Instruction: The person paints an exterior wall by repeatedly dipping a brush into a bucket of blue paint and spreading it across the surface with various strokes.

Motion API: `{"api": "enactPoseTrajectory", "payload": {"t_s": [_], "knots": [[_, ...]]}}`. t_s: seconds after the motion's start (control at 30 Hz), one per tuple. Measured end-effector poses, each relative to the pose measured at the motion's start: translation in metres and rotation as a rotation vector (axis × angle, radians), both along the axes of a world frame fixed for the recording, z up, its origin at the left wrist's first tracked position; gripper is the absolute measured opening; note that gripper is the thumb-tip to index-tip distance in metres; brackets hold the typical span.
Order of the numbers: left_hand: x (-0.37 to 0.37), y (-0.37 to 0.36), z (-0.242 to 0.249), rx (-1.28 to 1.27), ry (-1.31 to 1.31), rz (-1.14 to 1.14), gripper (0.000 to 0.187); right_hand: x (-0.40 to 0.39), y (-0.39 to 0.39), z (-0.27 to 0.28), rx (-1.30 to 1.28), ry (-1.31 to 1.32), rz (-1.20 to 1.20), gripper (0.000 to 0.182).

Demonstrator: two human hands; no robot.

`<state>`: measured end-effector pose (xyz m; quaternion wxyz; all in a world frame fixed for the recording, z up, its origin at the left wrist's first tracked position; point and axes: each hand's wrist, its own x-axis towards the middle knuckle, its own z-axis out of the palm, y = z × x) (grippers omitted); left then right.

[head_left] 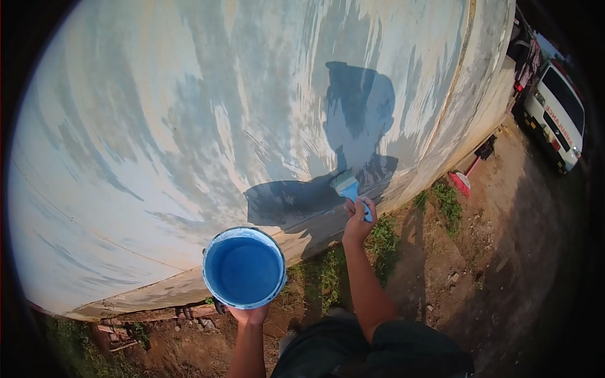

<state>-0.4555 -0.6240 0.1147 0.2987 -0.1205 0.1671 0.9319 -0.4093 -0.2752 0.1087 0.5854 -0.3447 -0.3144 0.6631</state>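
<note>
My left hand (250, 314) supports a blue bucket (244, 267) from below, low in the middle of the view. Its rim is smeared white, and the inside looks blue. To the right, the fingers of my right hand (359, 220) are closed round the blue handle of a paintbrush (348, 187). The brush's pale bristles are against the lower part of a large wall (189, 145), which has streaky grey and whitish patches. A dark shadow of a head and arm lies over the wall around the brush.
Weeds (384, 242) and brown soil (441, 271) run along the wall's foot. At the right are a red object (460, 183) on the ground and a white ambulance (556, 116). Bricks and debris (205, 321) lie at lower left.
</note>
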Motion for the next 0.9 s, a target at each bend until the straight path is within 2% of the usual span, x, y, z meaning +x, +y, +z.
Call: {"api": "enactPoseTrajectory", "payload": {"t_s": [0.03, 0.1, 0.2, 0.27, 0.33, 0.4, 0.47, 0.5, 0.57, 0.6, 0.7, 0.83, 0.9], "knots": [[-0.001, -0.003, -0.006, 0.014, -0.012, -0.009, 0.073, -0.003, -0.003, -0.024, 0.008, 0.003, -0.004, 0.017], [-0.004, -0.002, -0.004, 0.036, -0.019, -0.021, 0.072, -0.006, -0.012, -0.072, -0.295, -0.224, -0.021, 0.018], [0.006, 0.004, 0.035, 0.078, -0.124, -0.049, 0.069, -0.036, -0.038, -0.103, -0.404, -0.263, 0.041, 0.019], [0.008, 0.005, 0.056, 0.043, -0.066, -0.132, 0.067, -0.059, -0.053, -0.079, -0.336, -0.332, 0.072, 0.019], [-0.003, -0.005, 0.037, 0.050, -0.025, -0.129, 0.068, -0.075, -0.064, -0.026, -0.268, -0.399, 0.098, 0.019], [-0.007, -0.012, 0.031, 0.063, 0.004, -0.126, 0.068, -0.068, -0.073, 0.064, -0.340, -0.079, 0.060, 0.018], [-0.006, -0.016, 0.034, 0.081, 0.017, -0.112, 0.071, -0.057, -0.068, 0.108, -0.151, 0.211, 0.107, 0.019], [-0.006, -0.018, 0.035, 0.090, 0.017, -0.118, 0.071, -0.048, -0.068, 0.137, -0.142, 0.210, 0.101, 0.019], [-0.011, -0.016, 0.036, 0.143, 0.081, -0.187, 0.076, -0.034, -0.066, 0.189, 0.204, 0.379, 0.089, 0.020], [-0.016, -0.018, 0.030, 0.154, 0.088, -0.198, 0.076, -0.033, -0.061, 0.195, 0.216, 0.384, 0.080, 0.020], [-0.021, -0.024, 0.011, 0.179, 0.135, -0.247, 0.082, -0.042, -0.046, 0.180, 0.266, 0.376, 0.189, 0.021], [-0.016, -0.017, 0.011, 0.202, 0.055, -0.226, 0.078, -0.046, -0.039, 0.082, -0.009, 0.264, -0.029, 0.021], [0.000, -0.019, 0.011, 0.200, 0.004, -0.191, 0.077, -0.032, -0.032, 0.033, -0.172, 0.026, -0.139, 0.023]]}}
